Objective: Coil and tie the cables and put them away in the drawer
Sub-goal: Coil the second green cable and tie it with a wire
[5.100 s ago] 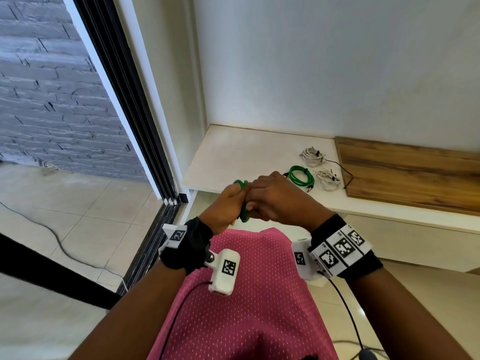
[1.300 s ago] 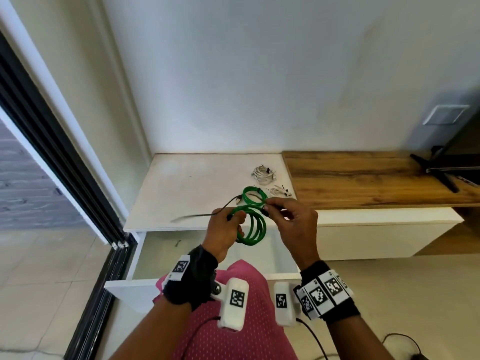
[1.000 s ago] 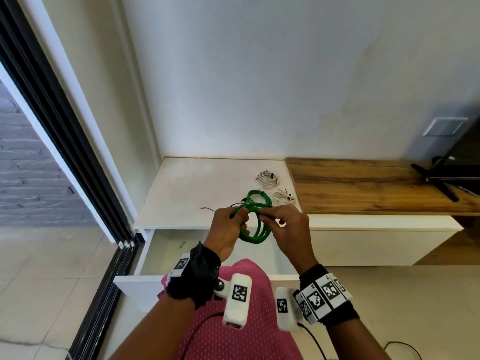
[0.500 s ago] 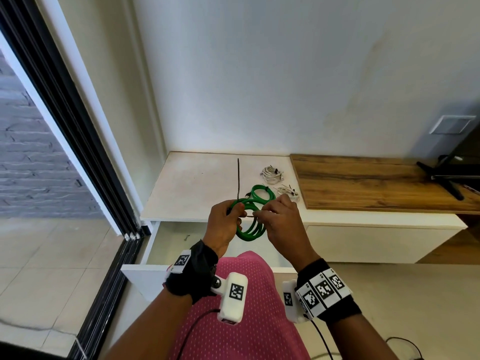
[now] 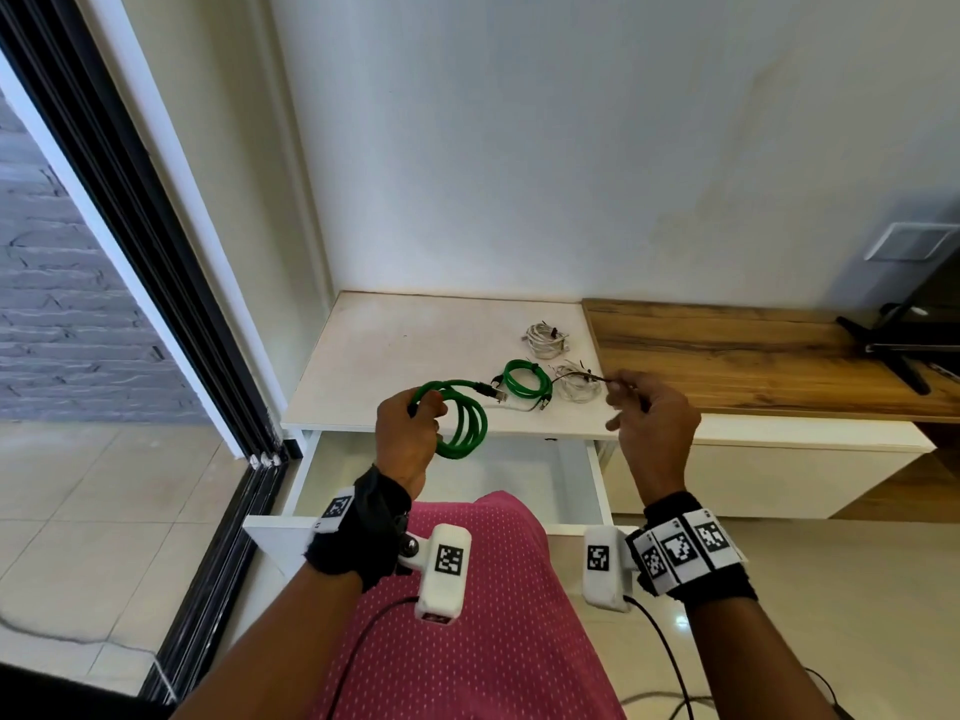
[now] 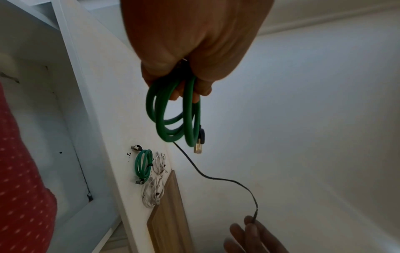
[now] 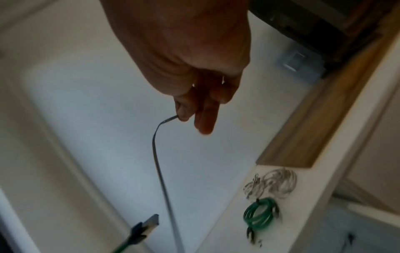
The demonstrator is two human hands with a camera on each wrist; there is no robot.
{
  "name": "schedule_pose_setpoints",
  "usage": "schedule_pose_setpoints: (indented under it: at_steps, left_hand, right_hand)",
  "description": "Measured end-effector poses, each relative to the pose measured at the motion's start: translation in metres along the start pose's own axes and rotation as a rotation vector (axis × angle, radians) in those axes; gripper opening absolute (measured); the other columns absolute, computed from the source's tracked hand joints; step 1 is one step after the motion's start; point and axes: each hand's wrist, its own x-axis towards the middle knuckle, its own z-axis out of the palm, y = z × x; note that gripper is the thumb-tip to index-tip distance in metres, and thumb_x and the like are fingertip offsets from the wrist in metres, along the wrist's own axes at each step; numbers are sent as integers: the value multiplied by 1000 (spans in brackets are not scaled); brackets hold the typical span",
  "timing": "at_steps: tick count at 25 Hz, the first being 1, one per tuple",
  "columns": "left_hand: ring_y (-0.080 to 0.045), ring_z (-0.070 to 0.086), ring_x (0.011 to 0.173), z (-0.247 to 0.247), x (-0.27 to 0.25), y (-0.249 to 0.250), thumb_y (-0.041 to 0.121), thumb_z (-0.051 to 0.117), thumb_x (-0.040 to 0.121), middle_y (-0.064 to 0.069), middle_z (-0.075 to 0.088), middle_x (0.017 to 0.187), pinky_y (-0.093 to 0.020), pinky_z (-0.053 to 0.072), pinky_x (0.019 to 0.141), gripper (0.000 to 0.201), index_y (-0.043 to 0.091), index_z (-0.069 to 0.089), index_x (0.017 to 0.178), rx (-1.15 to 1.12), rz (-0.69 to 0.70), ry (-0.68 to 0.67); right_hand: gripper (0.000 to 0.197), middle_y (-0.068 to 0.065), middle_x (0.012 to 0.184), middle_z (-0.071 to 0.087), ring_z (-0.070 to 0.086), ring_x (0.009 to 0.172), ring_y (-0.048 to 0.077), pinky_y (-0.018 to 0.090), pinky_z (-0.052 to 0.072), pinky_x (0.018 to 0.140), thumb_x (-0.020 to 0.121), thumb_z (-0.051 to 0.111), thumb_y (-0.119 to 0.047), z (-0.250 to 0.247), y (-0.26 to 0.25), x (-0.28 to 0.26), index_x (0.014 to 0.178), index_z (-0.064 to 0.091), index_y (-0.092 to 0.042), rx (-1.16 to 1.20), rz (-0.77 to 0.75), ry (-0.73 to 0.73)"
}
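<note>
Green cable coiled in the left hand, tie wire pinched in the right.

Left hand (image 5: 405,439) has its grip curled round the coiled green network cable (image 5: 460,418), held above the open white drawer (image 5: 561,475) at the desk's (image 5: 405,356) near edge. Right hand (image 5: 652,423) pinches the thin dark tie wire (image 6: 216,178) running across from the coil. On the desk beyond lie a tied green cable coil (image 5: 525,377) and two white cable bundles (image 5: 545,340).

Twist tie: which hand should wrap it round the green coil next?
Right. The right hand already pinches the twist tie's free end, while the left hand grips the green coil.
</note>
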Motion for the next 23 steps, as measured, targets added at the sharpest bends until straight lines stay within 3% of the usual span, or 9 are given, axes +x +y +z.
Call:
schedule_pose_setpoints:
  at_steps: [3, 6, 8, 11, 14, 19, 21, 23]
  left_hand:
    - [-14, 47, 59, 1, 2, 1, 11, 53, 96, -5, 62, 75, -30, 44, 57, 15, 15, 67, 92, 19, 48, -8]
    - [-12, 51, 63, 2, 4, 0, 15, 54, 96, -1, 64, 75, -33, 46, 65, 14, 15, 67, 97, 117, 121, 0]
    - [-13, 53, 66, 0, 6, -1, 15, 53, 96, 0, 65, 77, -34, 46, 70, 16, 10, 68, 100, 152, 133, 63]
    - [-21, 58, 77, -5, 9, -2, 15, 51, 97, -4, 67, 85, -38, 48, 78, 20, 4, 67, 103, 205, 144, 215]
    - [-18, 56, 76, -7, 7, -3, 16, 52, 97, -3, 67, 85, -37, 49, 78, 20, 4, 66, 104, 193, 167, 234]
    - [-11, 50, 61, -5, -4, 3, 14, 53, 97, 0, 66, 76, -30, 47, 62, 17, 24, 66, 93, 76, 175, 18]
    - [-10, 49, 60, -2, -11, 7, 13, 53, 97, 0, 65, 75, -24, 46, 57, 18, 25, 65, 95, 46, 175, -39]
    - [-12, 49, 62, 2, -17, 11, 12, 53, 97, -2, 64, 76, -25, 46, 57, 19, 26, 66, 94, 29, 174, -86]
  right_hand:
    - [19, 11, 93, 72, 69, 77, 15, 24, 52, 67, 88, 60, 3, 2, -5, -1, 103, 69, -1, 374, 220, -149]
    - [21, 12, 89, 72, 68, 85, 20, 32, 55, 83, 82, 66, -7, 3, -20, -4, 101, 67, 1, 753, 356, -193]
    - [20, 12, 83, 71, 68, 77, 25, 39, 57, 83, 78, 66, -2, 0, -27, -3, 98, 64, -1, 864, 357, -244]
    - [26, 16, 80, 71, 66, 61, 26, 42, 59, 69, 81, 62, 5, -4, -39, -7, 100, 50, -7, 833, 287, -393]
    - [32, 21, 83, 72, 63, 56, 21, 34, 57, 61, 80, 68, 1, -1, -47, -15, 106, 50, -7, 665, 248, -438]
    - [24, 23, 78, 71, 57, 52, 23, 31, 54, 52, 81, 69, 4, 9, -59, -24, 97, 52, -3, 642, 342, -458]
    - [26, 23, 77, 71, 58, 52, 26, 31, 54, 51, 80, 69, 4, 12, -63, -27, 96, 50, -3, 619, 352, -480]
    - [27, 24, 77, 71, 58, 50, 25, 32, 54, 51, 81, 70, 4, 14, -66, -30, 95, 49, -5, 555, 330, -498]
